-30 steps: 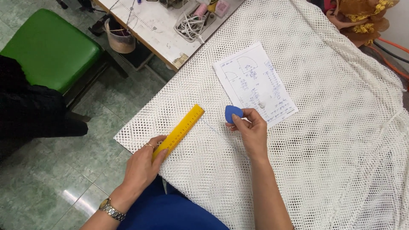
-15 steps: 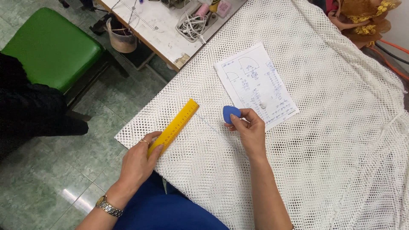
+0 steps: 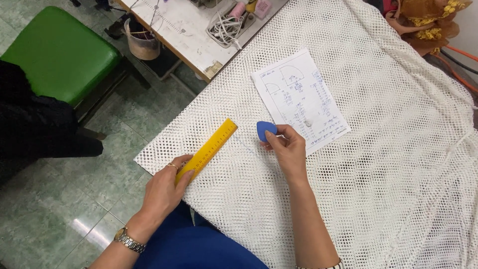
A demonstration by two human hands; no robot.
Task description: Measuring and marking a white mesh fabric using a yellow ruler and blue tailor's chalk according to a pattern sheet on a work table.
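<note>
From my remote view, my left hand (image 3: 162, 192) pins the near end of the yellow ruler (image 3: 208, 150), its grip closed on that end only. The ruler lies flat on the white mesh fabric (image 3: 388, 164) near the worktop's left edge; pressed at one end, I judge it could pivot or drag the loose mesh. My right hand (image 3: 288, 149) pinches the blue chalk (image 3: 265, 130), just beside the paper sheet (image 3: 298, 102); a snag in the holes could break the line.

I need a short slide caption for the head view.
Left hand holds yellow ruler, right hand blue chalk.
</note>
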